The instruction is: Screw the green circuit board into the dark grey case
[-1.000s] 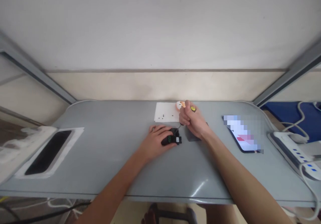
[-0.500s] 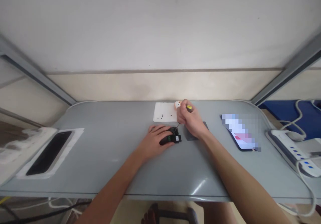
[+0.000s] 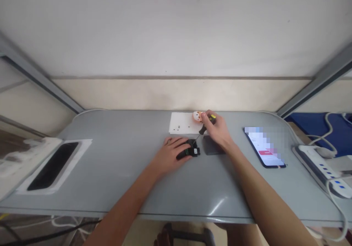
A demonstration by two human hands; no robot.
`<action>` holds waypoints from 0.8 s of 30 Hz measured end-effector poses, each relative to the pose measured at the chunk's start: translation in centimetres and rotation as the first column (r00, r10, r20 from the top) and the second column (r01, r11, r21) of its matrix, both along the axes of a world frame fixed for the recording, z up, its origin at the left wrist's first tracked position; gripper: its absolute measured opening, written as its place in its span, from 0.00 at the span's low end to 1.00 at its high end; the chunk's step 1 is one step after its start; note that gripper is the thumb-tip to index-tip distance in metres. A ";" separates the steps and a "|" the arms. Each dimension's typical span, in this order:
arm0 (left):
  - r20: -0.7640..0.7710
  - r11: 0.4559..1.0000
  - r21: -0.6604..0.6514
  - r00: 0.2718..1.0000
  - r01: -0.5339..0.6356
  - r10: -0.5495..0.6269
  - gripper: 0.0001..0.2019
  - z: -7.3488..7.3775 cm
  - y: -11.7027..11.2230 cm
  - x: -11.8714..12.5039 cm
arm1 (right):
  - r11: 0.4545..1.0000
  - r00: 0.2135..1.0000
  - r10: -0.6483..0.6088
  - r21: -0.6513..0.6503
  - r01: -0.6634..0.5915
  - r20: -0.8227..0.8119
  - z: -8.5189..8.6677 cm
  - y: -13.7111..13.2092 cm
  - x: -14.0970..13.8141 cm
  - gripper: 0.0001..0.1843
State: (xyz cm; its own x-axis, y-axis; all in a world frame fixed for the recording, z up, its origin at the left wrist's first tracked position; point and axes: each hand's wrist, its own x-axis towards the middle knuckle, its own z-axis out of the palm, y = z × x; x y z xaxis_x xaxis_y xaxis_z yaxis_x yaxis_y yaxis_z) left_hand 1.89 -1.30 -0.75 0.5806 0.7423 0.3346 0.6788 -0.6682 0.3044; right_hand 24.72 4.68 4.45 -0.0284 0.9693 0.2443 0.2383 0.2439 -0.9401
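My left hand (image 3: 169,153) lies on the grey table (image 3: 123,172) and holds down a small black device (image 3: 189,151) with a green part showing. My right hand (image 3: 218,130) is closed round a small screwdriver (image 3: 205,125) with a black and yellow handle; its thin tip points down at the device. A dark grey flat cover (image 3: 213,148) lies just right of the device, under my right wrist. Behind them a white paper sheet (image 3: 183,123) carries several tiny dark screws, and a small round orange-and-white object (image 3: 197,116) sits at its right corner.
A smartphone (image 3: 265,151) with a lit screen lies to the right. A white power strip (image 3: 321,167) with cables is at the far right. A black phone (image 3: 49,165) rests on white paper at the left. Grey metal posts rise at both back corners.
My right hand has loosened its fist and tilted the screwdriver, its handle now leaning right and away. My left hand and the device have stayed put.
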 end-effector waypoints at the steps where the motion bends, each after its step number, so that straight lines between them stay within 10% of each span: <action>1: 0.001 1.000 -0.002 1.000 0.001 -0.001 0.15 0.1 0.0 0.0 | 1.000 1.000 -0.030 0.000 0.030 0.002 0.1 0.0 0.1 0.27; 9: 0.079 0.999 -0.049 0.997 -0.012 0.015 0.11 0.8 -0.2 0.0 | 0.926 0.928 -0.368 0.114 0.360 0.063 0.3 0.1 -0.1 0.28; 24: 0.502 0.917 -0.152 0.770 -0.369 0.393 0.08 -0.3 1.3 -1.2 | 0.982 0.981 -0.167 0.071 0.174 -0.095 0.3 -0.5 -1.6 0.27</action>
